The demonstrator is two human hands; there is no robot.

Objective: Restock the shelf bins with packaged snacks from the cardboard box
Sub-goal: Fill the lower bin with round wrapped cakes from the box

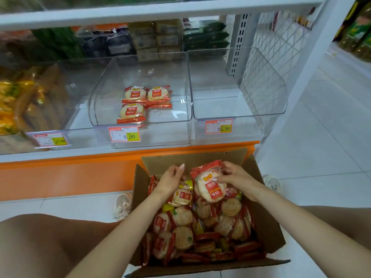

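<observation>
Pinched by the thumb and fingertips of the right hand (235, 176), a pack (210, 189) of round rice crackers is tipped up just above the heap (200, 233) in the box (267, 227), at its far end. Beside it the left hand (171, 178) dips with fingers curled down among the packs (whether it has hold of one I cannot tell). Restocking looks barely begun: the middle bin (112, 81) holds only three packs (131, 113), lying flat near its front, while the box is near full, so most of the work is left. Each pack is glossy clear film with crimped red ends and a red label over pale, bumpy discs; it should crinkle and slide easily. Bin walls are clear hard plastic with a curved side, the box plain brown corrugated board, open at the top.
</observation>
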